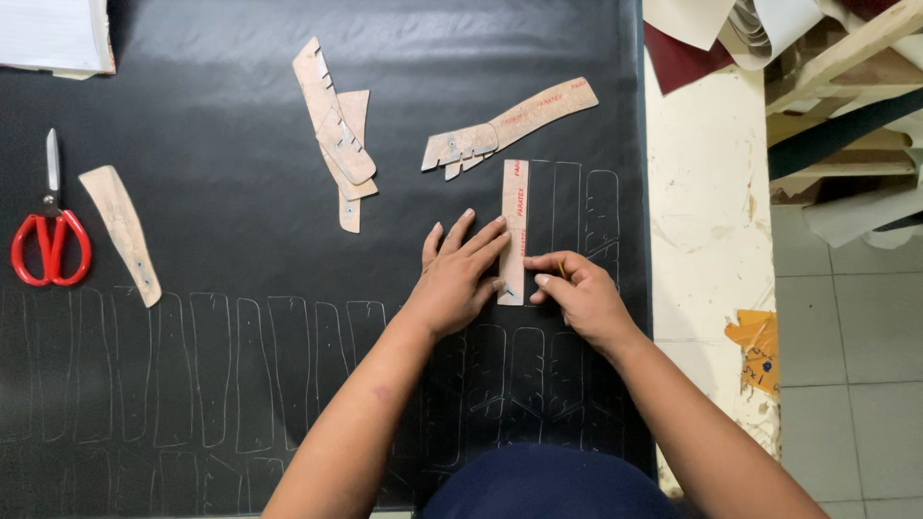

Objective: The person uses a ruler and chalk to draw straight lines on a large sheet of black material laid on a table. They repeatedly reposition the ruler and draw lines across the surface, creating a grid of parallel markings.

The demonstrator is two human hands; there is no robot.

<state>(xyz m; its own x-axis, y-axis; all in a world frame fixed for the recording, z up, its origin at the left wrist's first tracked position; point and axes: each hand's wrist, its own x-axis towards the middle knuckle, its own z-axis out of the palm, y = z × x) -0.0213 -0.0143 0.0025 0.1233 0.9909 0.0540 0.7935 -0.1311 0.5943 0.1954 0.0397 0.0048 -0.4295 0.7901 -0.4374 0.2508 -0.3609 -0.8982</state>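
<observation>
A narrow brown cardboard pattern strip point(514, 202) lies upright on a black sheet point(212, 173) covered with pale traced outlines. My left hand point(460, 274) lies flat on the sheet, its fingertips pressing the strip's left edge. My right hand point(577, 288) pinches a thin marking tool point(561, 271) against the strip's lower right edge. Traced shapes point(577, 207) sit just right of the strip.
Red-handled scissors point(48, 235) rest at the far left beside a loose pattern piece point(120, 231). More cardboard patterns point(336, 135) and a long notched one point(514, 120) lie farther up. The table's cream edge point(702, 211) and stacked material point(769, 38) are on the right.
</observation>
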